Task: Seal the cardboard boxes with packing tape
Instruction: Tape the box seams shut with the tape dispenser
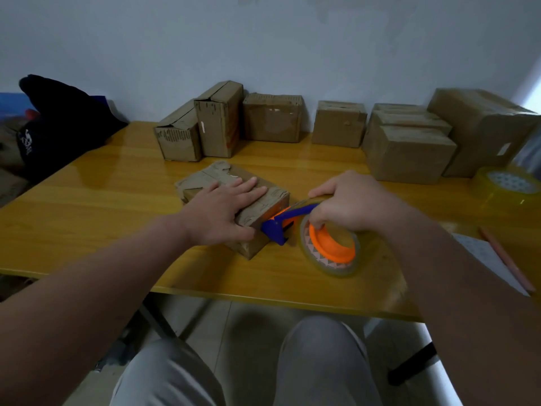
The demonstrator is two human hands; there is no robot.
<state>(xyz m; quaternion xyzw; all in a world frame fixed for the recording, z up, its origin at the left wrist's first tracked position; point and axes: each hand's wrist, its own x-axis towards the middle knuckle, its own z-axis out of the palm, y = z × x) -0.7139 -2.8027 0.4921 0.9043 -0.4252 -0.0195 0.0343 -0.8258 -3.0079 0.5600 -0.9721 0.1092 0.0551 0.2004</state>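
Centrally, 1 box (pixel 273 199) under flat left hand (pixel 225 212); right hand (pixel 357 203), grip tight on 1 tape dispenser (pixel 330 244); 1 spare roll (pixel 509 184).

A dark bag (pixel 67 124) sits left; a pencil (pixel 505 259) lies by paper (pixel 480 253).

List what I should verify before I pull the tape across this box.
1. Left hand lies flat on the box, pressing it down: ok.
2. Right hand grips the dispenser: ok.
3. Dispenser's blue head meets the box's near end: ok.
4. Tape stuck to the box: cannot tell.
5. Far flaps flat: not ok, they look torn and ragged.
6. Path over the top free: not ok, the left hand covers it.
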